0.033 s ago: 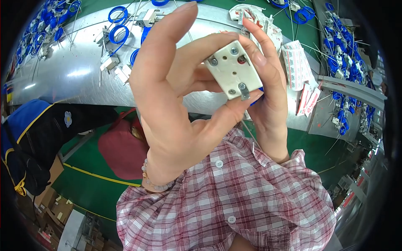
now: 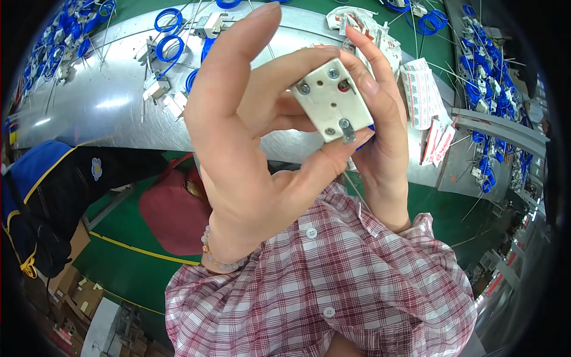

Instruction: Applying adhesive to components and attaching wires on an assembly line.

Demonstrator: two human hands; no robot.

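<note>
Up close in the middle of the head view is a small white thermostat (image 2: 334, 104), a block with several screws, small holes and a metal tab at its lower edge. My left hand (image 2: 229, 149) grips it, the thumb pressed by the tab and a finger along the top edge; another finger points up, free. My right hand (image 2: 385, 128) closes round its right side, with one finger raised. A bit of blue shows behind the block, and a thin metal rod (image 2: 355, 189) runs down below it. The block's back is hidden by my fingers.
Blue-coiled thermostats (image 2: 169, 49) lie on the metal table (image 2: 107, 107) at the left, with more heaped at both sides. Crumpled backing paper (image 2: 389, 47) and a label sheet (image 2: 419, 95) lie at the right. A dark red stool seat (image 2: 172, 214) stands below the table edge.
</note>
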